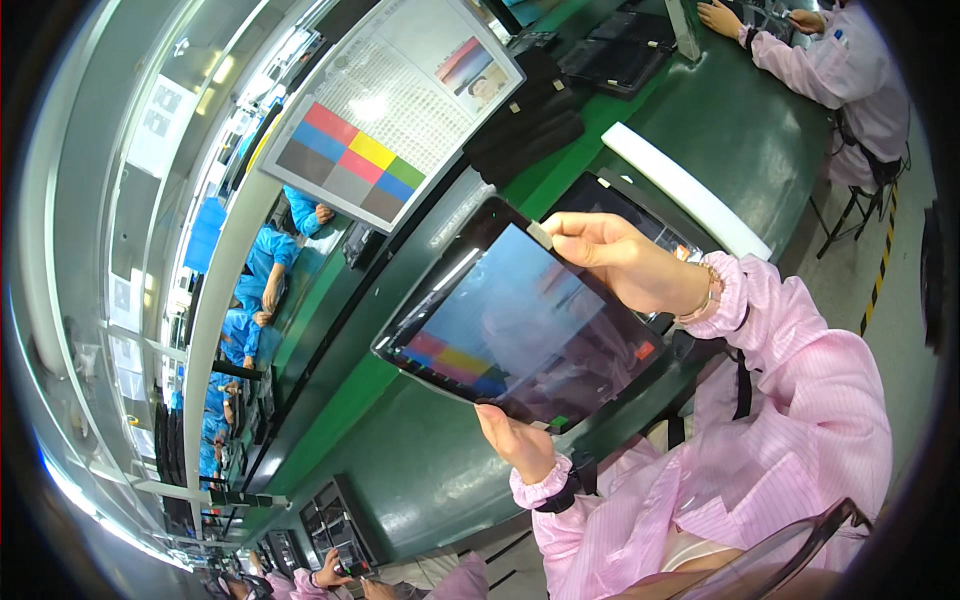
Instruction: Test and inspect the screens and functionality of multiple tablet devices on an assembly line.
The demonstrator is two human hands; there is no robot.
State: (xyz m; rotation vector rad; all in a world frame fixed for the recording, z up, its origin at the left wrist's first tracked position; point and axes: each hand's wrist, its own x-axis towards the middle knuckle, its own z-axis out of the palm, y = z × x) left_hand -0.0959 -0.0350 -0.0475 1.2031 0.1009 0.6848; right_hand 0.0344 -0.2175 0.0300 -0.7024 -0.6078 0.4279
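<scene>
A tablet-like panel (530, 320) with a glossy dark screen and black border is held tilted above the bench between my two hands. Coloured blocks and a bluish area show on its screen; whether they are lit or mirrored I cannot tell. My right hand (625, 262) pinches its upper right edge beside a small pale tab (539, 235). At the lower edge, my left hand (515, 440) grips it between thumb and fingers, the fingers partly hidden behind it. Small red and green stickers mark its lower right side. Behind my right hand lies another dark panel (640, 205).
A framed chart (395, 110) with colour blocks stands beyond the panel. On the green bench (740, 130) lie a long white strip (685, 190), black cloth-like pieces (525, 115) and dark trays (335, 515). Co-workers in blue (265, 265) and pink (830, 70) sit nearby.
</scene>
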